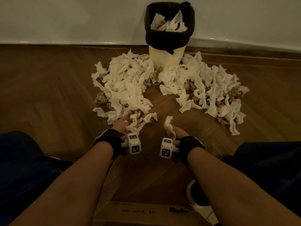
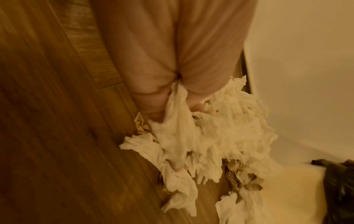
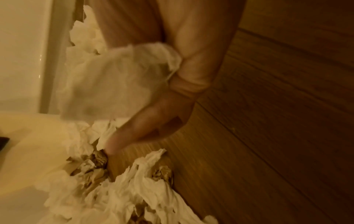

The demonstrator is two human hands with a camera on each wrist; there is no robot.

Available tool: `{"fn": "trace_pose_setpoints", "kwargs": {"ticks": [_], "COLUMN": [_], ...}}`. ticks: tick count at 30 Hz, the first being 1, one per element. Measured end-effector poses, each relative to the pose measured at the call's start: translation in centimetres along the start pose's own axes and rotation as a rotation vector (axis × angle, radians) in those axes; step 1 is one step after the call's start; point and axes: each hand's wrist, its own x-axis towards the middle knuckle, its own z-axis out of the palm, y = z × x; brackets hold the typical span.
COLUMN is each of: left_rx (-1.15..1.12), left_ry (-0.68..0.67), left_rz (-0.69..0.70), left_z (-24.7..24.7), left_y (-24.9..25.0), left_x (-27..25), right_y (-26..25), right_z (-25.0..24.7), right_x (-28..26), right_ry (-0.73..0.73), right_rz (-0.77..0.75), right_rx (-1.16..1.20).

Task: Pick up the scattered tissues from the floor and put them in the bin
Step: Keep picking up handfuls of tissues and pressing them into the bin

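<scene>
Left hand: the left hand (image 1: 121, 127) reaches into the near edge of the left heap, well in front of the cream plastic bin with the black liner bag (image 1: 169, 35); its fingers (image 2: 153, 97) pinch a strip of crumpled white tissue (image 2: 178, 121) that trails down into the pile
Right hand: the right hand (image 1: 173, 132) is lifted just off the brown herringbone wood floor (image 1: 48, 88), also on the near side of the bin; it grips a small white tissue wad (image 3: 114, 78), with at least one finger stretched toward the litter below
Scattered tissues (image 1: 130, 88): two broad heaps lie to either side of the bin's foot, mixed with brownish crumpled paper balls (image 1: 101, 99); a bare strip of floor runs between them
Bin contents: some white tissue already shows inside the liner
Progress: judged early; a little is binned, most remains on the floor; both handfuls are yet to be carried to the bin
</scene>
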Motion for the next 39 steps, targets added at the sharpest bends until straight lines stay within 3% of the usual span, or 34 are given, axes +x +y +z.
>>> {"fn": "trace_pose_setpoints", "kwargs": {"ticks": [3, 5, 12, 18, 19, 21, 23, 24, 29, 31, 32, 35, 39], "left_rx": [-0.048, -0.056, -0.244, -0.275, -0.248, -0.174, -0.122, -0.112, -0.14, -0.1, -0.086, -0.06, 0.205], "left_ry": [0.004, -0.083, -0.233, -0.116, -0.097, -0.101, -0.141, -0.149, -0.116, -0.097, -0.085, -0.011, 0.129], "left_rz": [-0.035, -0.008, 0.012, 0.105, 0.142, 0.236, 0.323, 0.37, 0.547, 0.616, 0.65, 0.722, 0.817], "left_z": [0.4, 0.6, 2.0, 3.0, 3.3, 3.7, 4.3, 4.6, 5.4, 5.8, 6.1, 7.5, 9.4], "left_y": [0.6, 0.9, 5.1, 10.3, 11.3, 13.3, 15.3, 16.4, 22.5, 25.1, 26.4, 30.1, 33.8], "left_x": [-1.2, -1.8, -4.3, -6.7, -7.0, -7.4, -7.8, -8.1, -8.1, -7.9, -7.8, -7.6, -5.6], "right_y": [-0.8, -1.4, -5.3, -10.2, -11.3, -13.4, -14.8, -15.8, -21.9, -24.9, -26.1, -30.3, -34.8], "right_z": [-0.3, -0.2, 0.3, 1.0, 1.3, 2.1, 2.9, 2.9, 3.1, 3.3, 3.4, 2.9, 3.2], "right_x": [-0.5, -1.1, -4.4, -7.1, -7.8, -9.1, -10.8, -11.1, -10.0, -9.9, -9.9, -9.1, -7.7], "right_ry": [-0.104, -0.164, -0.15, -0.092, -0.047, 0.205, 0.377, 0.382, 0.294, 0.113, 0.105, 0.183, 0.228], "right_rz": [0.07, 0.101, -0.084, -0.229, -0.253, -0.286, -0.435, -0.471, -0.678, -0.645, -0.686, -0.729, -0.723], "right_rx": [0.112, 0.189, 0.45, 0.602, 0.488, 0.072, -0.352, -0.472, -0.295, 0.045, 0.077, 0.009, -0.051]}}
